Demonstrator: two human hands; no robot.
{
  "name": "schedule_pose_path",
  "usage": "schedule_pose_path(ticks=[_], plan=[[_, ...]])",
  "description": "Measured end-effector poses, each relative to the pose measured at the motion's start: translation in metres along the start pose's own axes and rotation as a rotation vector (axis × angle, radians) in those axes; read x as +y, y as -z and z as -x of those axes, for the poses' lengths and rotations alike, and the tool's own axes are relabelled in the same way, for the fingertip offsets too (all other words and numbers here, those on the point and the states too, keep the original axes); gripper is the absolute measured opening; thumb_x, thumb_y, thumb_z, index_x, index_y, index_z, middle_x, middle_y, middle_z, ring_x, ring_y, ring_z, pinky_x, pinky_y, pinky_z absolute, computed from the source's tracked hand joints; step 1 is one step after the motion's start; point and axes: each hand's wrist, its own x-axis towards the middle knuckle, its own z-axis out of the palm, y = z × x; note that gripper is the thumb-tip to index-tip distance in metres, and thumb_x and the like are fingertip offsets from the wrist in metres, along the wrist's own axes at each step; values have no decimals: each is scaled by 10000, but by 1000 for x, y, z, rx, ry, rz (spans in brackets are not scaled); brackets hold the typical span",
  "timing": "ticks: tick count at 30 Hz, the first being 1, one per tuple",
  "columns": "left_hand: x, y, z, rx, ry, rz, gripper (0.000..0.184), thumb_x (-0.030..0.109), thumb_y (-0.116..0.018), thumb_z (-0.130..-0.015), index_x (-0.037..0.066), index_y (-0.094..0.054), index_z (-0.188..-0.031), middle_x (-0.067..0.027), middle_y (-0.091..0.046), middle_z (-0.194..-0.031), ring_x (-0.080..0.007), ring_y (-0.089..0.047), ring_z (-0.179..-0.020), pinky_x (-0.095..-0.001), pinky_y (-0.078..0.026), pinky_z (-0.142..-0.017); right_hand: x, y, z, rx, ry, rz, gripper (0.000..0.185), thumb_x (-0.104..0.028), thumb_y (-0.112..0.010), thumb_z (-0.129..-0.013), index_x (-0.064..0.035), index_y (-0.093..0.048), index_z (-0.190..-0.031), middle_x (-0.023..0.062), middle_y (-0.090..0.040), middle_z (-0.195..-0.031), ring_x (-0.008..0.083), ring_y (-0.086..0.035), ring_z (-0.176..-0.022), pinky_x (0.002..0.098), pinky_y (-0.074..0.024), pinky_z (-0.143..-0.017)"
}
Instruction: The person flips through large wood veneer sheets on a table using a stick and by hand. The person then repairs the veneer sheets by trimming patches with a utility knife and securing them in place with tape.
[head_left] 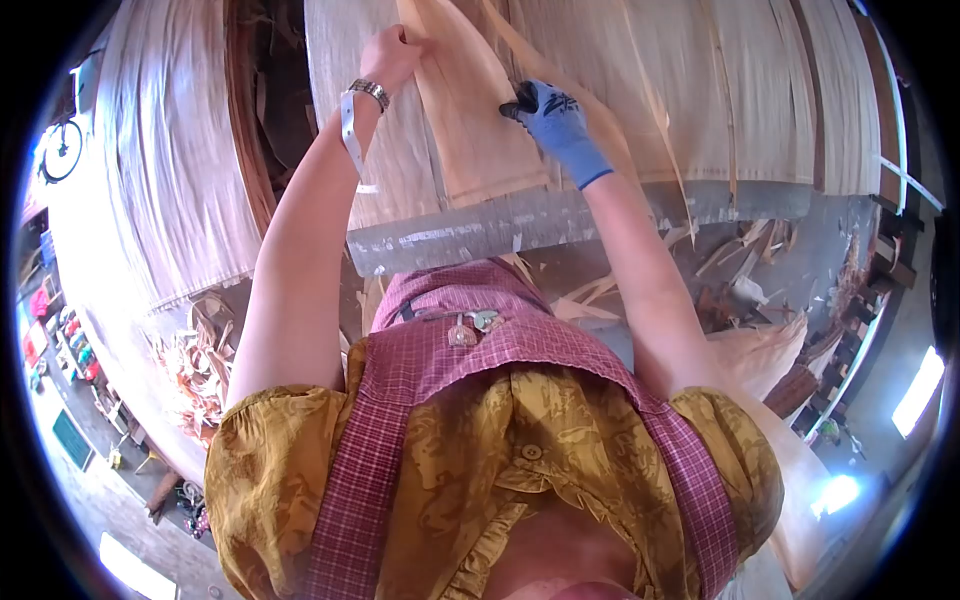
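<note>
A pale tan sheet of wood veneer (478, 125) lies lengthwise before me, tapering toward the top of the view. My left hand (393, 58), bare and with a metal watch at the wrist, is closed with its fingers at the sheet's left edge. In a blue glove with dark fingertips, my right hand (552, 118) is closed on the right edge, lower down. Part of each hand's fingertips is hidden. Beneath lie more wide veneer sheets (770, 110). A narrow veneer strip (600, 110) runs beside my right glove.
A grey table edge (440, 243) runs between the sheets and my apron. Another veneer stack (165, 150) stands at left, past a dark gap. Curled veneer scraps (200, 365) pile up at lower left, and broken pieces (745, 265) lie on the floor at right.
</note>
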Motion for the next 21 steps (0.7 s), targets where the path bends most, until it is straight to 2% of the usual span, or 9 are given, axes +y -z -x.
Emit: schedule_pose_path(ticks=[3, 6, 9, 12, 15, 21], plan=[[-1, -8, -6, 40, -5, -64, 215, 244, -686, -817, 35, -636, -831, -81, -654, -679, -151, -623, -572, -317, -489, -559, -1, 3, 4, -21, -25, 77, 497, -513, -676, -793, -109, -621, -1078, 121, -678, -1055, 324, -630, -990, 450, -489, -834], [7, -11, 2, 11, -13, 84, 246, 227, -679, -842, 28, -573, -742, -45, -572, -605, -126, -571, -508, -299, -469, -502, 1, 5, 9, -22, -35, 105, 488, -518, -674, -794, -107, -617, -1051, 120, -680, -1033, 326, -630, -987, 456, -490, -825], [16, -14, 6, 19, -34, 72, 267, 240, -687, -838, 25, -569, -732, -52, -590, -625, -128, -577, -505, -302, -474, -506, 3, 4, 15, 34, -38, 95, 474, -515, -675, -794, -108, -616, -1029, 122, -680, -1003, 329, -629, -980, 463, -488, -815], [20, -20, 5, 18, -26, 106, 257, 275, -709, -810, 40, -615, -770, -51, -612, -543, -157, -621, -517, -321, -501, -550, 12, 3, 19, 98, -40, 63, 466, -516, -676, -793, -112, -616, -1017, 126, -678, -981, 335, -627, -972, 470, -486, -804], [24, -26, 4, 42, -72, 89, 221, 207, -689, -822, 23, -586, -755, -70, -628, -635, -137, -611, -526, -305, -490, -532, 19, 2, 18, 87, -58, 68, 469, -525, -677, -788, -114, -617, -1005, 132, -675, -975, 341, -623, -966, 475, -484, -798], [32, -32, 3, 46, -90, 8, 241, 255, -691, -815, 38, -600, -762, -66, -635, -609, -153, -632, -538, -311, -500, -551, 19, 4, 24, 146, -43, 51, 488, -545, -690, -766, -113, -624, -983, 127, -675, -969, 342, -623, -958, 474, -484, -789]])
